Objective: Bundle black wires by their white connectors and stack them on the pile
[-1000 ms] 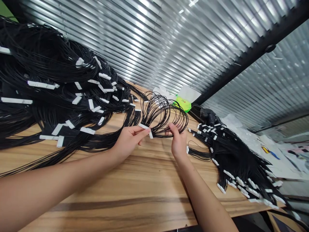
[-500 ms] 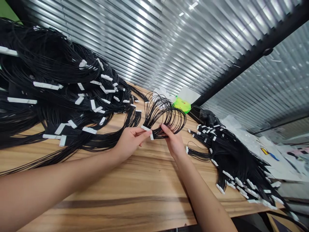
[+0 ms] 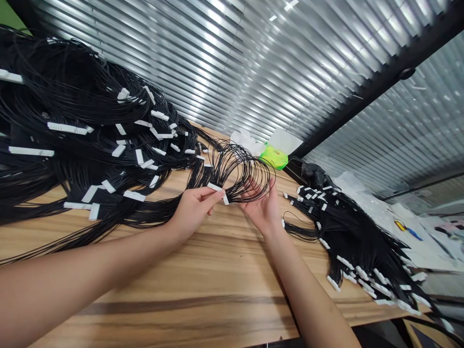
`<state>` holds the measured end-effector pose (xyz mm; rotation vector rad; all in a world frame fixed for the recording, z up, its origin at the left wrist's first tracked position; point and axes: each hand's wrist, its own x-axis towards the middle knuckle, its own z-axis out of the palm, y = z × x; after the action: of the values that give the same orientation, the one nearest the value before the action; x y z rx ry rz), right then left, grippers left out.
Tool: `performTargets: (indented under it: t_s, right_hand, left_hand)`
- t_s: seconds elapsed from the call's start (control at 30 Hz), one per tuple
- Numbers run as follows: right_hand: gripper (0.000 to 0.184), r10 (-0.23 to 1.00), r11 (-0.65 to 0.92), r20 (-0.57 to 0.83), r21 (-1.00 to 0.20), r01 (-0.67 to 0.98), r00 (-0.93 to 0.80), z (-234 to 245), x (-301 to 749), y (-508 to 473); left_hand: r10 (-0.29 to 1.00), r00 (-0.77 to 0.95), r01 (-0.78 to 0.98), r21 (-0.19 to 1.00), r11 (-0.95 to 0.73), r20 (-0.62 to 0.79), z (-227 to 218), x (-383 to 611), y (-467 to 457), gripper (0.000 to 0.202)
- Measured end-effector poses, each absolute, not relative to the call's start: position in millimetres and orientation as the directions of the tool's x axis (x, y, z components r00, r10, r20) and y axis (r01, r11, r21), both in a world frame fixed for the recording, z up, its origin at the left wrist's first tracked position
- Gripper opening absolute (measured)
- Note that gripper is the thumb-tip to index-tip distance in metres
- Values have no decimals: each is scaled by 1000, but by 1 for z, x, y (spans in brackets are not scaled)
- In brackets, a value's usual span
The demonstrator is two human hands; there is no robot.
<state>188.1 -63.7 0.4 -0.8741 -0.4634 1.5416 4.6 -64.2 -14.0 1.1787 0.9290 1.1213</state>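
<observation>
A wire harness [image 3: 250, 169] of thin black wires bends round into loops, with its two white connectors [image 3: 215, 186] close together. My left hand [image 3: 197, 208] is closed, pinching the harness at these connectors between thumb and fingers. Under the right side of the loops lies my right hand [image 3: 263, 212], palm turned up, its fingers spread behind the wires and thumb raised apart. The wires touch this hand without its fingers closing round them; the fingertips are partly hidden by the loops.
A large heap of black harnesses [image 3: 90, 92] covers the table's left side. Another pile of harnesses [image 3: 358, 237] lies at the right. Behind the loops sits a bright green packet [image 3: 274, 157] beside white paper. A corrugated metal wall [image 3: 203, 63] rises behind the wooden table [image 3: 203, 290].
My right hand has loosened its pinch on the wires and turned palm up with its fingers spread. The loops and connectors have shifted slightly left; my left hand keeps its pinch.
</observation>
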Motion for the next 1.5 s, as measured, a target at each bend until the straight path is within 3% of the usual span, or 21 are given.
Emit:
performTargets:
  t_s: [0.07, 0.13, 0.33, 0.53, 0.67, 0.73, 0.83, 0.87, 0.93, 0.97, 1.0, 1.07, 1.13, 1.27, 1.37, 1.5]
  right_hand:
    - [19, 927, -151, -346, -700, -698, 147, -3, 193, -61]
    - [12, 877, -143, -420, -692, -707, 233, -6, 197, -58]
    - [9, 887, -117, -387, -715, -690, 251, -8, 199, -56]
    - [30, 939, -102, -297, -721, -686, 173, 0, 197, -59]
    - [19, 900, -49, -294, -800, -598, 320, -1, 196, -57]
    - [11, 851, 120, -148, -879, -461, 504, -1, 195, -60]
    - [7, 635, 506, 328, -861, -55, 699, 2, 190, -76]
    - [9, 576, 584, 480, -808, 77, 662, 3, 187, -84]
    - [28, 663, 629, 659, -748, 214, 354, 3, 178, -98]
    - [35, 767, 594, 631, -766, 243, 114, 2, 173, -103]
    - [39, 861, 500, 505, -817, 285, -64, 1, 168, -106]
    - [42, 952, 284, 218, -894, 347, -217, -6, 159, -105]
    - [39, 985, 153, 124, -948, 279, -121, -13, 152, -98]
    - [43, 990, 92, 77, -987, -129, 117, -17, 147, -85]
    - [33, 1000, -11, -15, -976, -217, 18, -10, 149, -85]
    - [27, 991, -71, -55, -988, -136, -121, -2, 157, -85]
  left_hand:
    - [975, 221, -167, 986, 21, 16, -14, 5, -64, 31]
    - [975, 220, -165, 986, 25, 12, -14, 5, -65, 31]
    - [972, 235, -149, 988, 38, -2, -14, 5, -64, 31]
    - [973, 229, -159, 986, 42, -4, -13, 5, -64, 29]
    - [974, 228, -154, 987, 41, -5, -13, 4, -64, 29]
    - [974, 225, -159, 987, 39, -2, -14, 4, -64, 29]
    - [977, 215, -172, 984, 40, -2, -15, 4, -64, 29]
    - [978, 210, -175, 984, 43, -6, -15, 4, -64, 29]
    - [980, 199, -181, 982, 46, -10, -14, 4, -64, 28]
    - [982, 187, -186, 981, 45, -9, -14, 4, -64, 28]
    - [985, 172, -195, 980, 41, -7, -13, 3, -64, 28]
    - [989, 150, -217, 976, 28, 5, -12, 3, -64, 29]
    - [985, 173, -221, 975, 17, 22, -12, 4, -65, 30]
    - [903, 428, -91, 996, 11, 29, -15, 6, -67, 27]
    - [856, 516, -15, 1000, -19, 24, -17, 7, -67, 24]
    - [853, 521, 50, 997, -64, 29, -18, 8, -70, 25]
